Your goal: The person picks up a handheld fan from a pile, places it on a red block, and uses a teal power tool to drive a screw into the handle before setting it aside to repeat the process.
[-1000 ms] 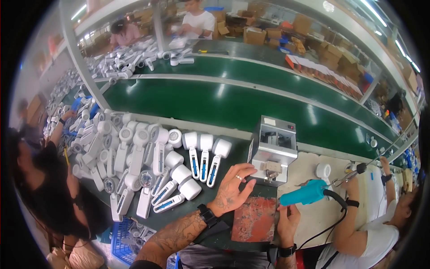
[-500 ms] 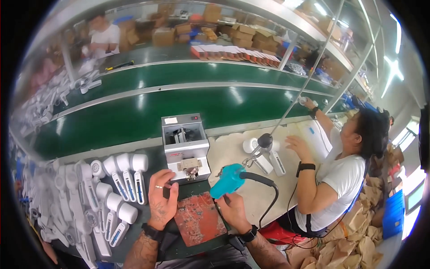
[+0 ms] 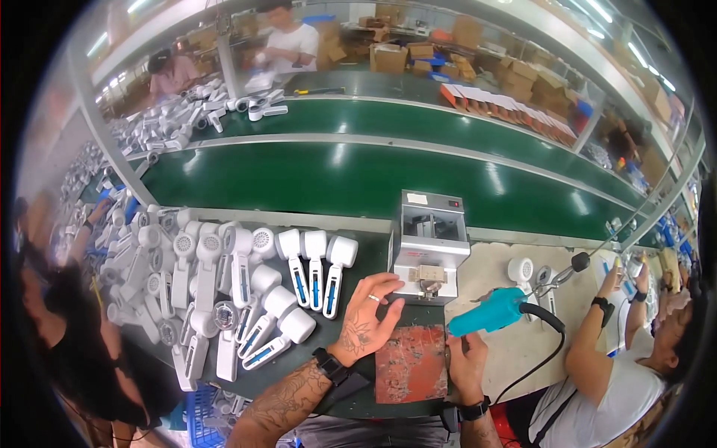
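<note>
My left hand (image 3: 367, 319) is open beside a grey metal machine (image 3: 429, 250), fingers bent and thumb apart. Its fingertips reach the machine's lower left corner; nothing shows in them. My right hand (image 3: 468, 364) is closed at the nose of a teal electric screwdriver (image 3: 489, 312), which hangs from a hook and lies tilted, nose to the left. Exactly how the fingers grip it is partly hidden. Between my hands lies a worn red mat (image 3: 411, 366). Left of my left hand, white handheld fans (image 3: 314, 272) with blue strips in their handles lie in rows.
A larger heap of white fan parts (image 3: 160, 257) spreads to the far left. Behind the machine runs a green conveyor belt (image 3: 299, 179). A co-worker (image 3: 635, 373) sits close on my right, near more fans (image 3: 520, 270). A blue basket (image 3: 202, 422) stands below the table at left.
My view has swung left, so the bench appears further right and more of the fan heap shows. The screwdriver lies flatter. The co-worker on the right now has both hands raised together.
</note>
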Motion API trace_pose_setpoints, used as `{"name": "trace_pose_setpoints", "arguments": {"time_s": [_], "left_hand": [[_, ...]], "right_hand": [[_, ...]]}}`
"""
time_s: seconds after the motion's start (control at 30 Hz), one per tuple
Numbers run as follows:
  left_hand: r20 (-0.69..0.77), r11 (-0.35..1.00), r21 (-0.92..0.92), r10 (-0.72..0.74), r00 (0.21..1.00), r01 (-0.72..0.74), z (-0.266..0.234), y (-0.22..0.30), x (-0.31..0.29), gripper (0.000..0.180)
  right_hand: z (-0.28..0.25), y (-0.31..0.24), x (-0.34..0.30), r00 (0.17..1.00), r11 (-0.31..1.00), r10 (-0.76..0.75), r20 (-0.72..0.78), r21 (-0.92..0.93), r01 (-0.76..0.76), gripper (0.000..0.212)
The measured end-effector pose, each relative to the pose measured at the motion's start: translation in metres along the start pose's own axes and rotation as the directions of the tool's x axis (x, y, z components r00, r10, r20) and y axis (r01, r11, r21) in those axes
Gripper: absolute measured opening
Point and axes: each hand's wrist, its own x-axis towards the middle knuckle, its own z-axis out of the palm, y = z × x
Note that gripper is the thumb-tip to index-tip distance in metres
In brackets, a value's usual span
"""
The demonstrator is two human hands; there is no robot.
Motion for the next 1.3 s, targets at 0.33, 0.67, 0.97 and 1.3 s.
{"name": "trace_pose_setpoints", "arguments": {"time_s": [0.33, 0.67, 0.97, 1.3], "left_hand": [[-0.053, 0.999, -0.037, -0.003, 0.999, 0.001, 0.002, -0.002, 0.001, 0.024], [-0.007, 0.998, -0.05, -0.04, 0.999, 0.039, 0.011, 0.008, 0.004, 0.024], [-0.01, 0.998, -0.067, 0.001, 1.0, -0.002, 0.011, 0.005, 0.004, 0.027], [0.012, 1.0, -0.026, -0.001, 1.0, 0.001, 0.004, 0.001, 0.001, 0.029]], "right_hand": [[0.006, 0.008, 0.004, 0.993, 0.98, -0.12, -0.012, -0.162, 0.117, 0.017], [-0.01, 0.009, 0.001, 0.996, 0.981, -0.085, -0.012, -0.177, 0.081, 0.018], [-0.014, 0.019, -0.002, 0.997, 0.965, -0.06, 0.058, -0.253, 0.072, 0.014], [-0.006, 0.007, 0.0, 0.999, 0.993, -0.043, 0.015, -0.106, 0.045, 0.013]]}}
